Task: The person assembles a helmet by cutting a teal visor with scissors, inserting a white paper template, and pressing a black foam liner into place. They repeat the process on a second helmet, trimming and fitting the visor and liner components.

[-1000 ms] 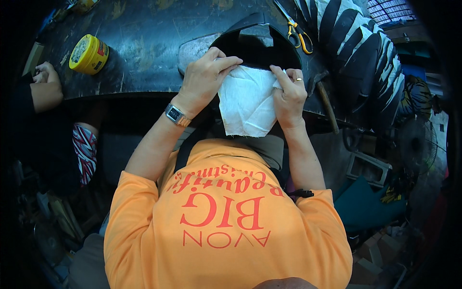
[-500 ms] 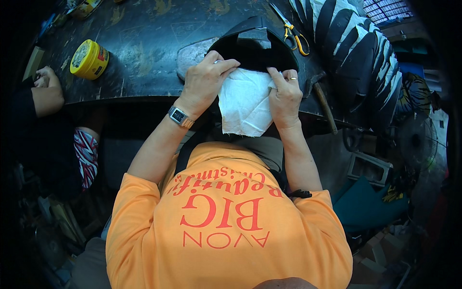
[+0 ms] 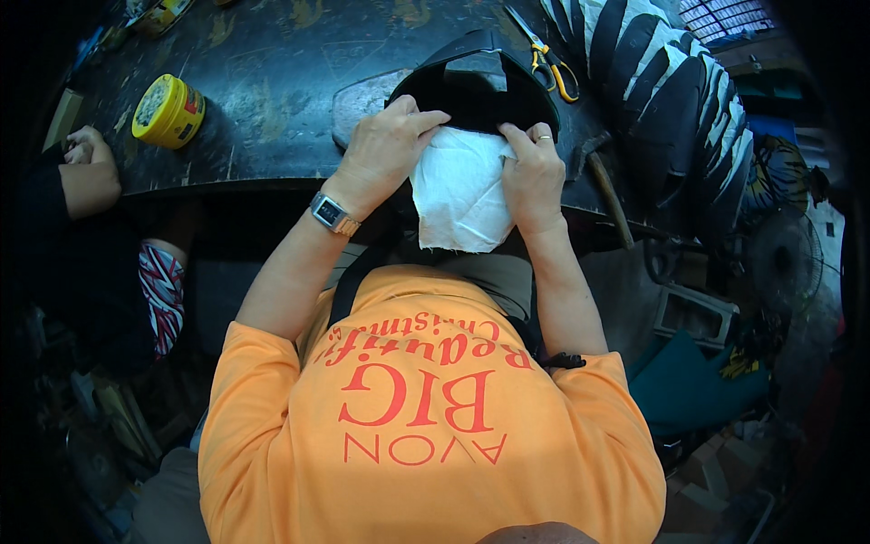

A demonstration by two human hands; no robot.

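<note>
Hanging from the near rim of the black curved piece, the white cloth was held lengthwise toward the orange shirt between the left hand and the closer, overlapping right hand, each grip seemingly clamped on cloth and rim together.

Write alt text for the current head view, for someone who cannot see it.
A person's bare hands hold a white cloth sheet against the near edge of a curved black piece at a dark worktable. Orange-and-black-handled metal scissors and a wooden-handled hammer lie to the right; a round yellow tub sits left, near another person's arm.
</note>
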